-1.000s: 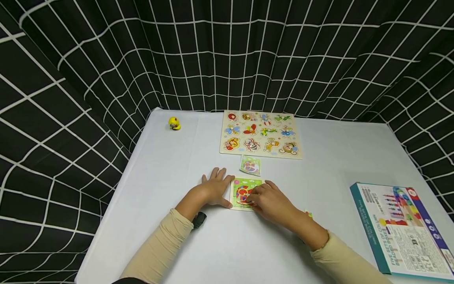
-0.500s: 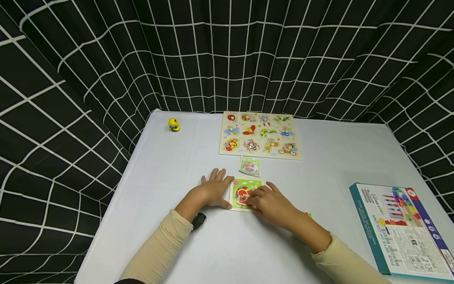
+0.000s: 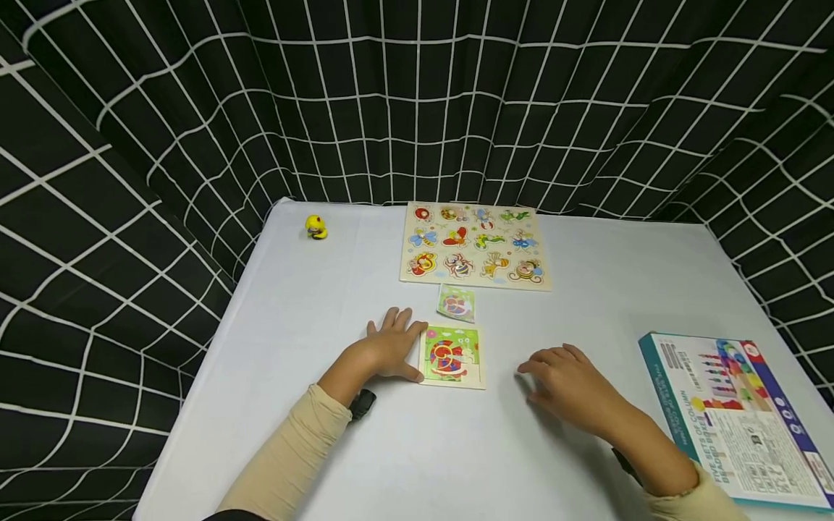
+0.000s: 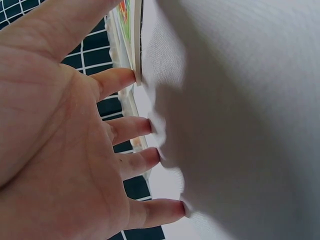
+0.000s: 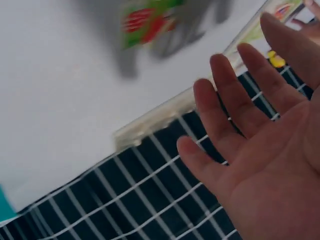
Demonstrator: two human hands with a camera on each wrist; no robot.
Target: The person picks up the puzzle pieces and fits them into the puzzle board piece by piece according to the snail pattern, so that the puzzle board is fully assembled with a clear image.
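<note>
A small square wooden puzzle [image 3: 455, 356] with a colourful snail-like picture lies flat; its lower right part shows bare wood. My left hand [image 3: 391, 352] rests at its left edge, fingers spread, with the thumb and a finger touching the frame. In the left wrist view the fingertips [image 4: 150, 125] meet the cloth and the puzzle's edge. My right hand [image 3: 570, 383] hovers to the right of the puzzle, fingers loosely bent, holding nothing. In the right wrist view a blurred green and red puzzle piece [image 5: 147, 22] lies on the table near this hand; the hand hides it from the head view.
A small picture card [image 3: 456, 303] lies just behind the puzzle. Beyond it is a large insect puzzle board [image 3: 476, 246]. A yellow toy figure [image 3: 316, 227] stands at the back left, and a flat printed box [image 3: 736, 420] lies at the right.
My right hand has left the puzzle, moving right and slightly towards me, uncovering the puzzle's lower right part. My left hand has stayed at the left edge.
</note>
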